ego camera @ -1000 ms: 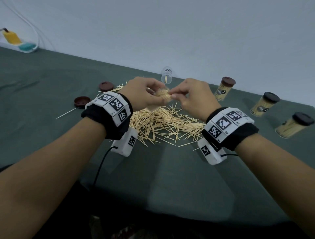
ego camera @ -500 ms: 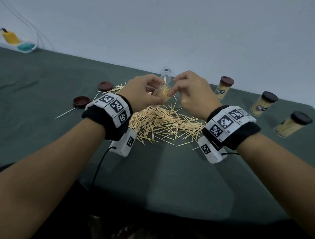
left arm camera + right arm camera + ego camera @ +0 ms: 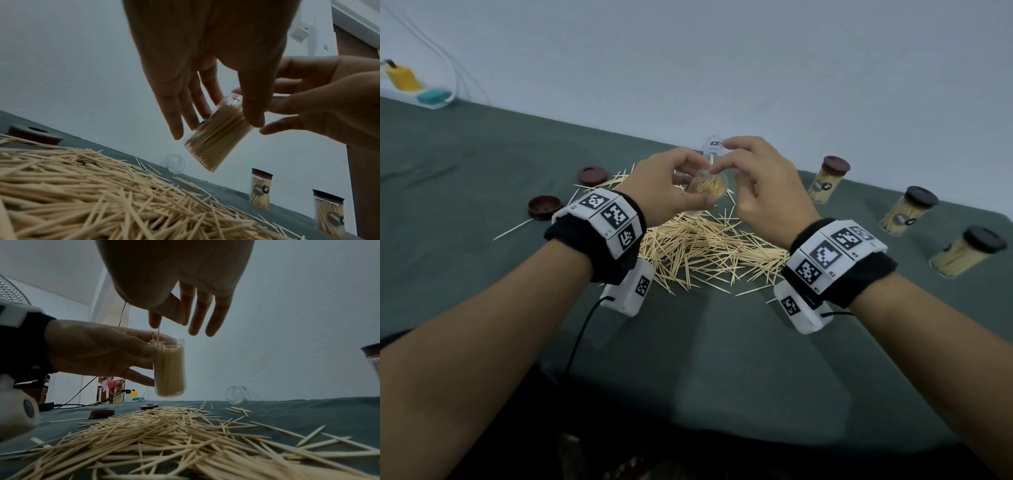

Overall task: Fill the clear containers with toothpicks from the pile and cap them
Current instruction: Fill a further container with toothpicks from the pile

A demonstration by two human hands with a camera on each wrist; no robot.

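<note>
My left hand [image 3: 681, 192] grips a clear container [image 3: 705, 190] packed with toothpicks and holds it tilted in the air above the toothpick pile [image 3: 705, 250]. In the right wrist view the container [image 3: 169, 368] has no cap. My right hand [image 3: 164, 324] hovers over its mouth, with thumb and forefinger pinching a single toothpick [image 3: 158, 337] that stands in the opening. Its other fingers are spread. An empty clear container [image 3: 714, 147] lies on its side behind the hands. Two brown caps [image 3: 592, 174] [image 3: 544, 207] lie left of the pile.
Three capped, filled containers [image 3: 825, 181] [image 3: 907, 209] [image 3: 965, 253] stand in a row at the right. A stray toothpick [image 3: 513, 229] lies by the nearer cap. A power strip with a yellow plug [image 3: 404, 78] sits at the far left against the wall.
Both hands have risen a little with the container. My right hand has gone from bunched fingers at the mouth to a thumb-and-forefinger pinch, with its other fingers now spread.
</note>
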